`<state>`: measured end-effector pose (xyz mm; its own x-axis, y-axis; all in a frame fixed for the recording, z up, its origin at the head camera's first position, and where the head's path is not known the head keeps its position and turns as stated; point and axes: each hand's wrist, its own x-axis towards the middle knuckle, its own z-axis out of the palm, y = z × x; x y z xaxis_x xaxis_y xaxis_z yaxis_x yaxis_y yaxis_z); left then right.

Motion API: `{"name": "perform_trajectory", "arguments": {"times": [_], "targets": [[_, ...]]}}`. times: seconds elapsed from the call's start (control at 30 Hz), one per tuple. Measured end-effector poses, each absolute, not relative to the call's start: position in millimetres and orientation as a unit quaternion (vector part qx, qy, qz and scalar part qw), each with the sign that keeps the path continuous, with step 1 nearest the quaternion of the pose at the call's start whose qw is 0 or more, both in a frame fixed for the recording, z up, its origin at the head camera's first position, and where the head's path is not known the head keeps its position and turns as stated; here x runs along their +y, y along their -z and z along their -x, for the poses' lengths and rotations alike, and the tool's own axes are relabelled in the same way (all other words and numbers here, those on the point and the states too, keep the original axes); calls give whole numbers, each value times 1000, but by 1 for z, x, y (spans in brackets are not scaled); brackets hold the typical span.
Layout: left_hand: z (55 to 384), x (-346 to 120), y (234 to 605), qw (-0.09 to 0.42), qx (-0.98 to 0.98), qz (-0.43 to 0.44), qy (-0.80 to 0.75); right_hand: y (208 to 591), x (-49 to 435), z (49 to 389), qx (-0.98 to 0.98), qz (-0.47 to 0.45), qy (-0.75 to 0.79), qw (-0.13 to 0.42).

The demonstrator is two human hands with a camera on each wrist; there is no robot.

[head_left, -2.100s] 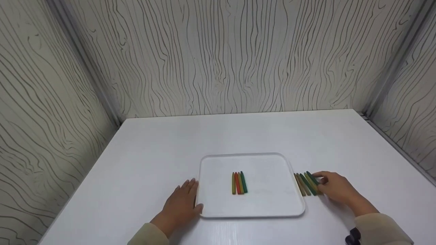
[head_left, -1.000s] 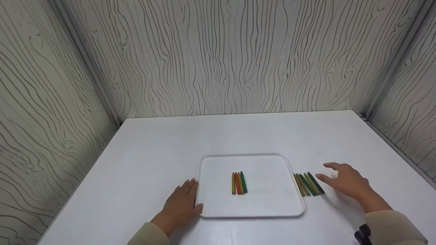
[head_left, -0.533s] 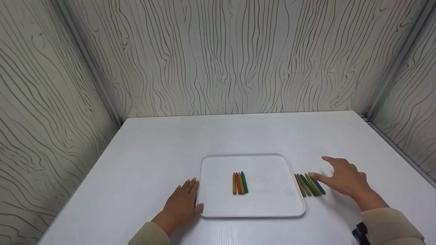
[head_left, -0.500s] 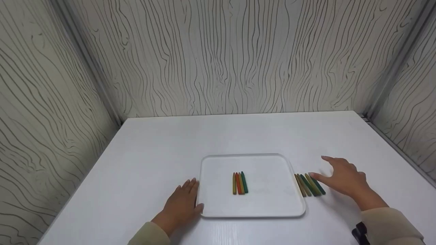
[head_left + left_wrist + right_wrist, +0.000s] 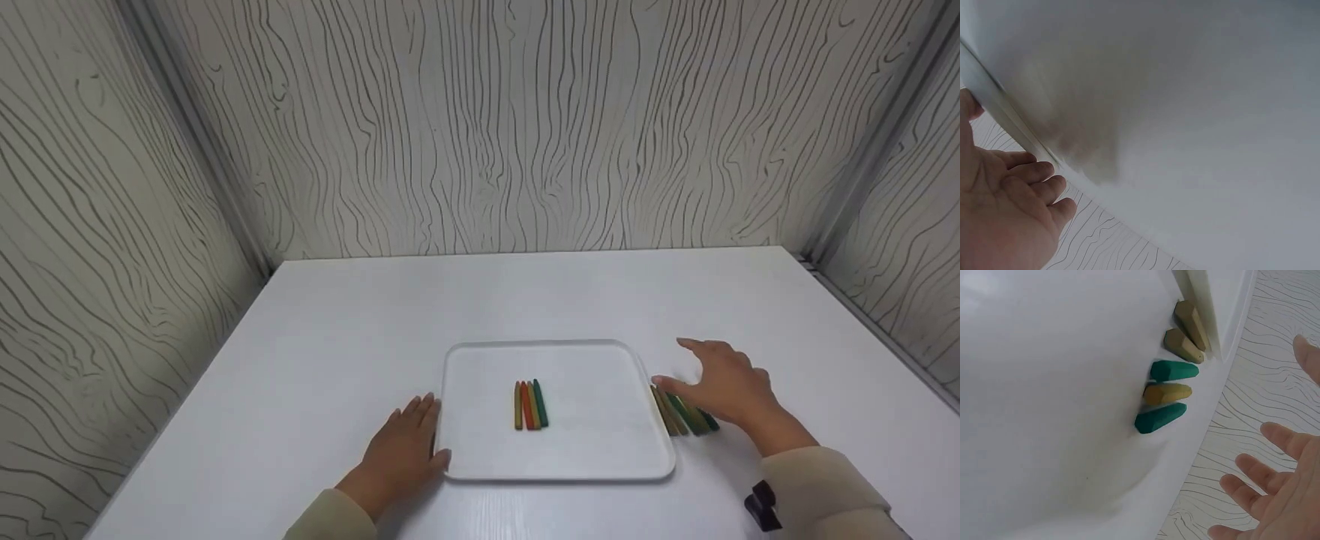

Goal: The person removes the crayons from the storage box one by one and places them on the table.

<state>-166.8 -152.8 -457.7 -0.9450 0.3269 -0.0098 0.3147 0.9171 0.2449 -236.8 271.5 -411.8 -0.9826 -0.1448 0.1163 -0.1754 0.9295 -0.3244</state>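
My left hand (image 5: 400,450) lies flat at the left side of a white tray (image 5: 559,478), its fingertips and thumb touching the rim. Several crayons stand side by side on the tray, among them a red crayon (image 5: 529,409) and a green crayon (image 5: 541,405). My right hand (image 5: 726,382) hovers over a row of crayons just right of the tray, thumb and fingers spread, holding nothing. The right wrist view shows this row on the table: two brown crayons, a green crayon (image 5: 1174,371), a yellow crayon (image 5: 1167,394) and another green one. In the head view my hand partly hides them.
A white table (image 5: 360,322) bears everything. Wood-grain patterned panels (image 5: 480,135) rise behind it and at both sides. The brown crayon (image 5: 1190,323) nearest the tray lies close against its wall.
My right hand was at the rightmost green crayon, then came off it and drew back with fingers spreading. It has since moved left over the row. My left hand stays put.
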Motion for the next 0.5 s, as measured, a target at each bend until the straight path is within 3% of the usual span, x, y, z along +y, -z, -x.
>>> {"name": "perform_trajectory", "arguments": {"times": [0.5], "targets": [[167, -153, 459, 22, 979, -164, -120, 420, 230, 245, -977, -114, -175, 54]]}}
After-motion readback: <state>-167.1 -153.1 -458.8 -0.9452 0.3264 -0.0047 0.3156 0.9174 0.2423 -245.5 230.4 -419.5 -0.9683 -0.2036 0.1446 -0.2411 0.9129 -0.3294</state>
